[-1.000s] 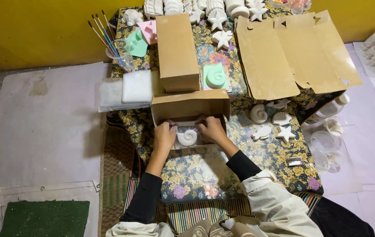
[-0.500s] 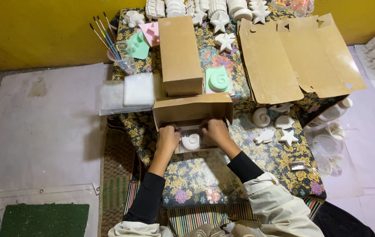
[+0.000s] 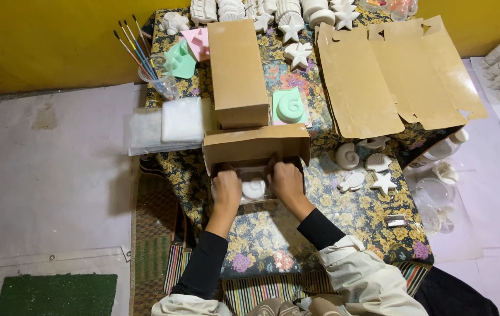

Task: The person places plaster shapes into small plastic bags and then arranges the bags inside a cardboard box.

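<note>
An open brown cardboard box (image 3: 256,146) lies on the floral table, lid flap raised toward the far side. Inside it sits a white plaster snail-shell figure (image 3: 254,188). My left hand (image 3: 227,190) rests on the box's left side, fingers curled against the shell. My right hand (image 3: 286,178) presses on the box's right side next to the shell. Both hands touch the box interior; whether they grip the shell or a wrapping around it is unclear.
A closed cardboard box (image 3: 237,70) stands behind, flat cardboard blanks (image 3: 396,76) to the right. Green mould with spiral (image 3: 290,106), brushes in a cup (image 3: 159,82), plastic bags (image 3: 168,123), white plaster shells and stars (image 3: 364,167), plastic cups (image 3: 437,193) at the right edge.
The hands stay inside the box around the white shell and have only shifted slightly; the camera view has moved a little.
</note>
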